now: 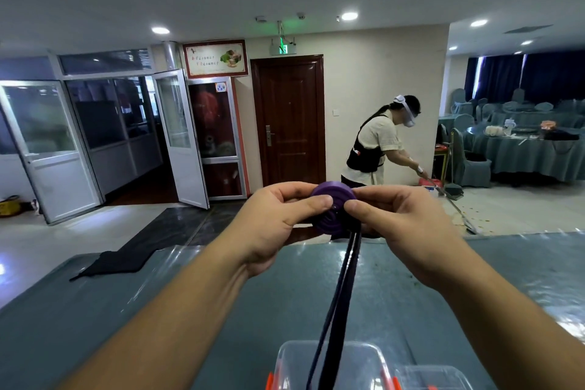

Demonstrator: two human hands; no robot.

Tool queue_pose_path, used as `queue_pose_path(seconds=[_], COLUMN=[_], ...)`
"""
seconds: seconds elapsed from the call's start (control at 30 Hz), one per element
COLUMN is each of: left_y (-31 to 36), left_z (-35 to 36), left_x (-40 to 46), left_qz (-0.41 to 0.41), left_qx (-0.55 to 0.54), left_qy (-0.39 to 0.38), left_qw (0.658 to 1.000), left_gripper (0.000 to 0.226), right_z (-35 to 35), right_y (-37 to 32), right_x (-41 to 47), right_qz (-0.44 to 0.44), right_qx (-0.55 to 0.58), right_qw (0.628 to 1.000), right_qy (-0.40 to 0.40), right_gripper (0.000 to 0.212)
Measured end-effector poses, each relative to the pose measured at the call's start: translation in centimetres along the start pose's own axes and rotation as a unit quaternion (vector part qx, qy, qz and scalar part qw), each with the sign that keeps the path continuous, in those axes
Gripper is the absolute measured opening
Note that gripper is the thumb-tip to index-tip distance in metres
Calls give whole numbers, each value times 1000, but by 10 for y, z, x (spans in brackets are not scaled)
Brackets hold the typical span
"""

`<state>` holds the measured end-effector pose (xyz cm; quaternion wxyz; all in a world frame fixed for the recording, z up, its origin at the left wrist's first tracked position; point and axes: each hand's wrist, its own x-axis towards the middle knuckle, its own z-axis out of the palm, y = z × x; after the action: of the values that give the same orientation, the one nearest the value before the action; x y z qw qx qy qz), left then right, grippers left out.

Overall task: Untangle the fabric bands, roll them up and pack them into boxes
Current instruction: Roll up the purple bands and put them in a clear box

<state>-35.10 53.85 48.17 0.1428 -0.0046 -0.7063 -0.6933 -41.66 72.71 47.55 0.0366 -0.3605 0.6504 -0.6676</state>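
Up at chest height, the left hand (278, 218) and right hand (402, 225) pinch a purple band roll (332, 212) between them, thumbs pressed on its near face from either side, fingers curled behind. The coil sits squarely between the two grips, above the far edge of the teal table (158, 310). From its lower edge the unrolled band tail (335, 301) hangs down toward the near side, passing over a clear plastic box (329, 364) at the near table edge.
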Motion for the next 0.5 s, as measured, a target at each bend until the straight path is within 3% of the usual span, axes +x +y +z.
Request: queue_pose_path(seconds=[0.2, 0.37, 0.5], left_y=[17, 12, 3], left_z=[-10, -5, -4], left_x=[-4, -4, -3], left_qz=[-25, 8, -2], left_qx=[170, 48, 49], left_qy=[-86, -34, -37], left_qw=[981, 998, 998], left_gripper=[25, 27, 26], right_z=[-10, -7, -10], right_y=[-14, -11, -8], right_x=[0, -1, -4], right_qz=[-5, -14, -4], right_qx=[-164, -25, -32], right_qw=[982, 1000, 999], right_qy=[-90, -12, -30], right_gripper=[20, 20, 21])
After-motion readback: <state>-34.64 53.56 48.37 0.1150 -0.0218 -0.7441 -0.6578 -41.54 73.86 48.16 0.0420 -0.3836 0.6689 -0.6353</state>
